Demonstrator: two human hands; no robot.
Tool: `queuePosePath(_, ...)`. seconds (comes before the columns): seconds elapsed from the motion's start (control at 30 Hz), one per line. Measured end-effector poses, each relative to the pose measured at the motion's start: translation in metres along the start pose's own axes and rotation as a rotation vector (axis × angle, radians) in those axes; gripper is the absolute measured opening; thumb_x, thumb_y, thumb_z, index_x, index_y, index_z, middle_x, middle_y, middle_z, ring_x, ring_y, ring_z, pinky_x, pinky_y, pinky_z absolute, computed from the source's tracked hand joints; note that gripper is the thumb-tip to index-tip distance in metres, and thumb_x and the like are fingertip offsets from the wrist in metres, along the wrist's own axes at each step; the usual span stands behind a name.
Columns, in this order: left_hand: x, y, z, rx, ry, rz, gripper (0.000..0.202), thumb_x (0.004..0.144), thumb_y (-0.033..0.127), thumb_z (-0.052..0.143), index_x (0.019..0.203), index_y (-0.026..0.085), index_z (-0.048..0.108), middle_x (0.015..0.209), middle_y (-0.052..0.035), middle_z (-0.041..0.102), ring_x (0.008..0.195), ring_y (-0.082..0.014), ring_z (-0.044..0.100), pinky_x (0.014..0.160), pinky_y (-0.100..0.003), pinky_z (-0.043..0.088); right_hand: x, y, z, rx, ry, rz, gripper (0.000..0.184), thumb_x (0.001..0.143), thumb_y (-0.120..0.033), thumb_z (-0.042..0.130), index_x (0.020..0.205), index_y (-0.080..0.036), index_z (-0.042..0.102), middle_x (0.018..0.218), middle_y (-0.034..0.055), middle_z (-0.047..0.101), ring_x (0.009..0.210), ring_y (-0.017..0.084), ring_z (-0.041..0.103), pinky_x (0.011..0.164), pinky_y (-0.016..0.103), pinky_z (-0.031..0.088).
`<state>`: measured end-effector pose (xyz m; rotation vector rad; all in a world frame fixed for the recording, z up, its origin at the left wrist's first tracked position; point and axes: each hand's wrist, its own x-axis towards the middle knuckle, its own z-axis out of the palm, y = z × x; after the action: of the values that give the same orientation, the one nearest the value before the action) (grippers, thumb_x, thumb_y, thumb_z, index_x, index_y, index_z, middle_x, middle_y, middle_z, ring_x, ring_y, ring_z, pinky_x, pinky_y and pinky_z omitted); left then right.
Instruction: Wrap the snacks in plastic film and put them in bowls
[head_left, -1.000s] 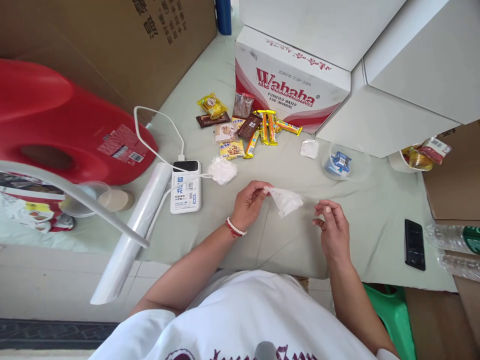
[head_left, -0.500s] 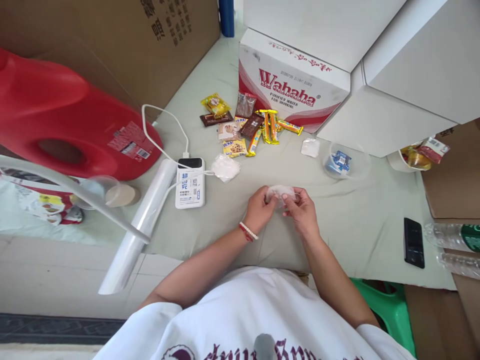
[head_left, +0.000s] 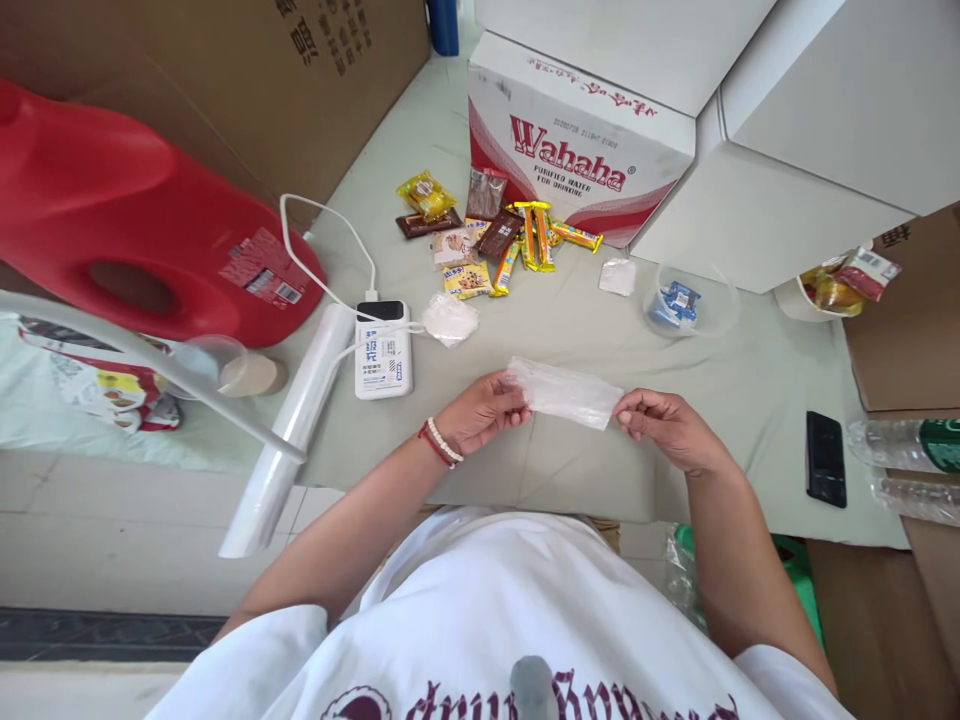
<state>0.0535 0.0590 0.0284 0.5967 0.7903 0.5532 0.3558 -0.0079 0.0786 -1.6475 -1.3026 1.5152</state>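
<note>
A folded strip of clear plastic film [head_left: 566, 392] stretches between my hands above the cloth-covered table [head_left: 720, 420]. My left hand [head_left: 484, 410] pinches its left end, thumb over fingers. At the other end, my right hand [head_left: 660, 420] grips a corner between thumb and fingertips. Beyond my left hand lies a crumpled white plastic packet [head_left: 450, 320], beside a white power bank [head_left: 383, 350] with a cable plugged in. A smaller folded white packet [head_left: 617, 277] rests farther back.
Several wrapped snacks [head_left: 499, 235] lie before a Wahaha carton [head_left: 577, 145]. A clear tub [head_left: 720, 305] with a blue packet stands right of them. At left are a red jug [head_left: 187, 230] and a clear film roll [head_left: 292, 430]; a phone [head_left: 826, 460] lies at right.
My hands have moved apart, and the bunched film between them is now drawn out into a long flat strip. The view has shifted slightly.
</note>
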Motion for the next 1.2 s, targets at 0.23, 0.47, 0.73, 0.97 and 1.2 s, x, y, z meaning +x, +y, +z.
queuePosePath(0.23, -0.003, -0.002, 0.016, 0.249, -0.034, 0.149, 0.039, 0.062, 0.03, 0.088, 0.069, 0.017, 0.052, 0.066, 0.0053, 0.057, 0.06, -0.007, 0.054, 0.061, -0.021, 0.042, 0.015, -0.03, 0.028, -0.262, 0.141, -0.333, 0.037, 0.087, -0.051, 0.071, 0.114, -0.025, 0.071, 0.113, 0.0064, 0.07, 0.104, 0.021, 0.062, 0.086, 0.032, 0.049)
queuePosePath(0.47, -0.006, 0.0, 0.004, 0.452, 0.084, 0.219, 0.031, 0.06, 0.021, 0.078, 0.079, 0.018, 0.053, 0.072, 0.0072, 0.052, 0.065, -0.0076, 0.049, 0.064, -0.022, 0.039, 0.046, -0.017, 0.069, -0.085, 0.132, -0.183, 0.032, 0.089, -0.052, 0.064, 0.088, -0.021, 0.067, 0.074, -0.0008, 0.058, 0.066, 0.013, 0.049, 0.061, 0.026, 0.041)
queuePosePath(0.73, -0.013, -0.003, 0.004, 0.378, 0.04, 0.206, 0.04, 0.064, 0.021, 0.079, 0.093, 0.021, 0.051, 0.073, 0.0071, 0.056, 0.064, -0.0082, 0.05, 0.064, -0.022, 0.039, 0.039, -0.018, 0.086, -0.013, 0.092, -0.237, 0.038, 0.079, -0.051, 0.077, 0.104, -0.024, 0.066, 0.095, 0.0025, 0.067, 0.088, 0.018, 0.06, 0.076, 0.03, 0.047)
queuePosePath(0.97, -0.02, 0.004, 0.0, 0.284, 0.01, 0.218, 0.044, 0.064, 0.019, 0.082, 0.098, 0.021, 0.054, 0.072, 0.0069, 0.052, 0.065, -0.0086, 0.049, 0.063, -0.022, 0.036, 0.056, -0.004, 0.073, -0.009, 0.344, -0.223, 0.035, 0.084, -0.053, 0.069, 0.103, -0.024, 0.064, 0.101, 0.004, 0.065, 0.083, 0.016, 0.054, 0.069, 0.028, 0.044)
queuePosePath(1.2, -0.02, -0.011, 0.002, 0.45, 0.458, 0.3, 0.032, 0.074, 0.038, 0.078, 0.074, 0.021, 0.051, 0.066, 0.0059, 0.05, 0.055, -0.0082, 0.043, 0.055, -0.023, 0.033, 0.068, 0.012, 0.089, -0.399, 0.25, -0.025, 0.018, 0.077, -0.032, 0.073, 0.092, -0.023, 0.067, 0.083, 0.0023, 0.065, 0.071, 0.016, 0.055, 0.067, 0.03, 0.042)
